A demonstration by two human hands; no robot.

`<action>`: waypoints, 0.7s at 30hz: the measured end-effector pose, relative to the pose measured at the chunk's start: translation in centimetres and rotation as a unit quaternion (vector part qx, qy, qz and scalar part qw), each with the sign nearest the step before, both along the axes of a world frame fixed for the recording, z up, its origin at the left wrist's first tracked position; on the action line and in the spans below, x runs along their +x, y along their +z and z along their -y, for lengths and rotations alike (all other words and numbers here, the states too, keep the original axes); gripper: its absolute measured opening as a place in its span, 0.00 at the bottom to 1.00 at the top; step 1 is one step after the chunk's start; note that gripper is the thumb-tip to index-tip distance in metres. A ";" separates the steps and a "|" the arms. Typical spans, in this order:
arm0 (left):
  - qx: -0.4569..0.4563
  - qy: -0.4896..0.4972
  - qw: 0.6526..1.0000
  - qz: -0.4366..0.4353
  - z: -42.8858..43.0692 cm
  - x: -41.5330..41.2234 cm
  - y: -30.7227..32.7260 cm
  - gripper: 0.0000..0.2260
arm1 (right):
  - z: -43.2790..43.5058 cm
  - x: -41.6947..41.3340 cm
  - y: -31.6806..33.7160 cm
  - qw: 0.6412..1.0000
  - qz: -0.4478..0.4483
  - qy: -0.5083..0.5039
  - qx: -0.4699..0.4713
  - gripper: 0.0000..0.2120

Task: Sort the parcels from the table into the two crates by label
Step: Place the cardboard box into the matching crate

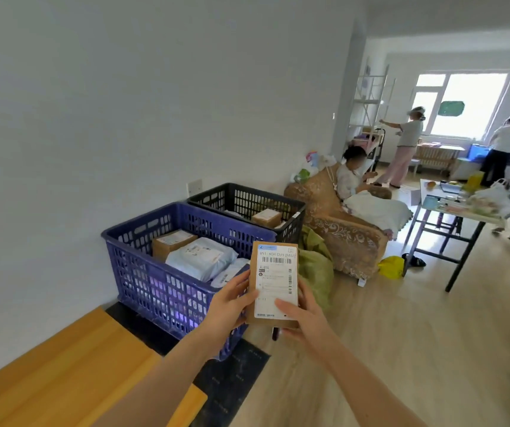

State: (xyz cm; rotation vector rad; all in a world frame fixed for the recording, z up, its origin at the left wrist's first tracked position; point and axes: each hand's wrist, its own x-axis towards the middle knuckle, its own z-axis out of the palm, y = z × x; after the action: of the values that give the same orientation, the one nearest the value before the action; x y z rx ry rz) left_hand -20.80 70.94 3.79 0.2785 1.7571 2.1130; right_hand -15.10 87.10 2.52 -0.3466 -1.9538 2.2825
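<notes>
Now both hands' fingers (249,295) pinch parcel (273,283).

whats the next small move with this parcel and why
Probably lower the parcel into whichever crate its label matches. The left hand and right hand hold it upright, label facing the camera, near the blue crate; the black crate sits farther back. Which crate matches, I cannot tell.

Blue crate (155,282), black crate (247,201), brown parcel (273,285) with white label (276,282), floral-patterned tan sofa (340,238).
</notes>
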 end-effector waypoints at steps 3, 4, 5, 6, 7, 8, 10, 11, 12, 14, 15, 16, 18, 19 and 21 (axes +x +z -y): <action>0.009 -0.010 1.000 -0.003 -3.5 -4.4 0.1 0.19 | -3.0 -3.9 0.4 1.000 -0.008 -0.023 0.006 0.32; 0.015 -0.020 1.000 -0.005 -4.7 -5.9 0.2 0.19 | -4.0 -5.2 0.6 0.999 -0.010 -0.031 0.002 0.33; 0.018 -0.030 0.999 -0.007 -5.8 -7.5 0.4 0.19 | -5.0 -6.5 0.8 0.999 -0.012 -0.040 0.000 0.36; 0.020 -0.036 0.999 -0.010 -6.8 -8.9 0.4 0.19 | -5.9 -7.8 1.0 0.999 -0.013 -0.047 0.000 0.38; 0.020 -0.039 0.999 -0.012 -7.8 -10.4 0.4 0.19 | -6.8 -9.1 1.2 0.999 -0.014 -0.052 0.005 0.38; 0.018 -0.040 0.999 -0.015 -8.8 -11.8 0.5 0.19 | -7.7 -10.4 1.3 0.998 -0.012 -0.054 0.011 0.36; 0.009 -0.036 0.999 -0.021 -10.8 -14.5 0.6 0.20 | -9.4 -13.0 1.4 0.998 -0.011 -0.056 0.020 0.33; 0.004 -0.032 0.999 -0.026 -11.7 -15.8 0.7 0.20 | -10.3 -14.3 1.6 0.998 -0.013 -0.056 0.027 0.32; 0.001 -0.027 0.999 -0.031 -12.7 -17.1 0.8 0.21 | -11.1 -15.6 1.9 0.998 -0.016 -0.058 0.033 0.33; 0.001 -0.015 0.999 -0.039 -14.6 -19.6 1.3 0.22 | -12.8 -18.1 2.2 0.997 -0.022 -0.059 0.034 0.34; 0.000 -0.012 0.999 -0.042 -15.5 -20.7 1.5 0.22 | -13.8 -19.2 2.2 0.997 -0.023 -0.058 0.035 0.35; 0.002 -0.012 0.999 -0.042 -16.3 -21.8 1.6 0.22 | -14.7 -20.4 2.2 0.998 -0.025 -0.055 0.036 0.34; 0.009 -0.008 0.999 -0.042 -17.9 -23.8 1.9 0.21 | -16.7 -22.7 2.3 0.998 -0.032 -0.042 0.038 0.33; 0.013 -0.005 0.999 -0.043 -18.8 -24.7 2.1 0.20 | -17.8 -24.0 2.3 0.998 -0.034 -0.032 0.038 0.32; 0.020 0.006 0.999 -0.041 -20.7 -26.5 2.3 0.20 | -20.0 -26.7 2.3 0.999 -0.033 -0.008 0.031 0.33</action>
State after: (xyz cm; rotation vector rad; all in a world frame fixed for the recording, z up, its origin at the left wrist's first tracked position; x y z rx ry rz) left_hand -47.33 91.61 6.04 0.3724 1.7673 2.1754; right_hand -41.80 107.13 4.77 -0.2760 -1.9771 2.1887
